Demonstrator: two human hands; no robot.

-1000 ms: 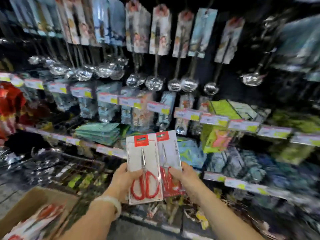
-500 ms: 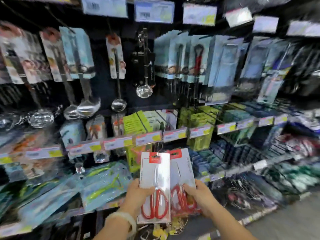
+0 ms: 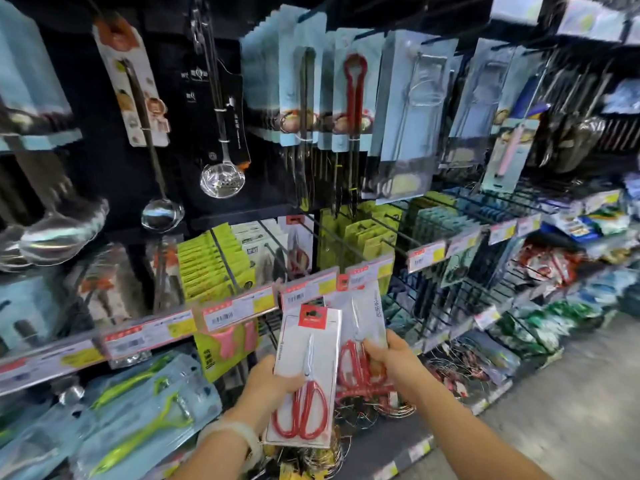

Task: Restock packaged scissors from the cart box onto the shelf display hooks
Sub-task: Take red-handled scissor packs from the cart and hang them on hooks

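My left hand (image 3: 273,382) grips a white card pack of red-handled scissors (image 3: 304,375) by its left edge, thumb across the front. My right hand (image 3: 394,362) holds a second scissors pack (image 3: 363,327) just behind and to the right, fingers curled round its lower part. Both packs stand upright in front of the shelf. Above them, a matching scissors pack (image 3: 296,244) hangs on a display hook (image 3: 277,244) behind the price tags (image 3: 308,289). The cart box is out of view.
Hooks with green card packs (image 3: 214,268), ladles (image 3: 162,213) and tongs (image 3: 353,91) fill the shelves above. Blue packs with green peelers (image 3: 138,410) lie at the lower left. Wire racks (image 3: 450,271) jut out on the right, with grey aisle floor (image 3: 571,410) beyond.
My view has swung right along the shelf and moved closer. Both hands keep their packs and have lifted them nearer the price tags under the scissors hook.
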